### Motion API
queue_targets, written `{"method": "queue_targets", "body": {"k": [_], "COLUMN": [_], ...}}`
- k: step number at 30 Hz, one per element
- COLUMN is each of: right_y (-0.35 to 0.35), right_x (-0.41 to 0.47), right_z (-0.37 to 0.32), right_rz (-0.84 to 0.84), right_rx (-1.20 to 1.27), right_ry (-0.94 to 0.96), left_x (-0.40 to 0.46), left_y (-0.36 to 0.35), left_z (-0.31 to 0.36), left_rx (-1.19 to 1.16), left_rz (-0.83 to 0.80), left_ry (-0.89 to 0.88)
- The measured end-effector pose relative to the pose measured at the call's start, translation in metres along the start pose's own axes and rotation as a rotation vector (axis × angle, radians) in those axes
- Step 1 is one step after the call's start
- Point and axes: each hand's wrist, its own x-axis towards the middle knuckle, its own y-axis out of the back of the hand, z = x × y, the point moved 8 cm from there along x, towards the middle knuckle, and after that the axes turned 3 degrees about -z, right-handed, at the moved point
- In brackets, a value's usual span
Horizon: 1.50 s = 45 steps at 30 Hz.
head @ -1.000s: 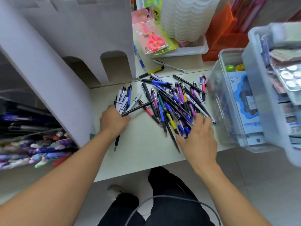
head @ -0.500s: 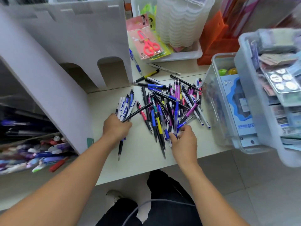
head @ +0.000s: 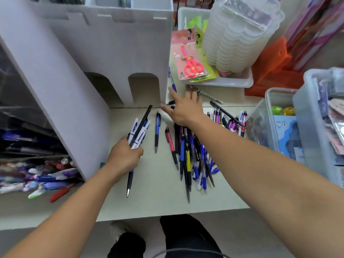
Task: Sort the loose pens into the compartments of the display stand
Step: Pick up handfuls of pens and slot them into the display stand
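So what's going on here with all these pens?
A person is sorting pens on a table. The left hand grips a bundle of white-and-blue pens and one black one. The right hand, fingers spread, reaches toward pens near the white display stand. A big pile of pens is unsorted.

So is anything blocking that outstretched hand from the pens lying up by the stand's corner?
Nothing visible does. The right hand reaches open over bare table toward the dark pens beside the display stand; its fingers partly hide them.
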Motion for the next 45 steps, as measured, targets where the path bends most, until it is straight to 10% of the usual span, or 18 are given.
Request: {"method": "queue_targets", "body": {"k": [16, 33, 45], "right_y": [0.033, 0.014, 0.072], "right_x": [-0.054, -0.009, -0.164], "right_z": [0.005, 0.045, -0.100], "right_rz": [0.371, 0.184, 0.089], "right_rx": [0.101, -0.046, 1.159], "right_ry": [0.121, 0.030, 0.373], "left_x": [-0.015, -0.055, -0.129], "left_y": [0.012, 0.003, 0.042], "left_z": [0.019, 0.005, 0.042], "left_rx": [-0.107, -0.358, -0.159], "left_rz": [0.022, -0.316, -0.343], "left_ry": [-0.008, 0.089, -0.180]}}
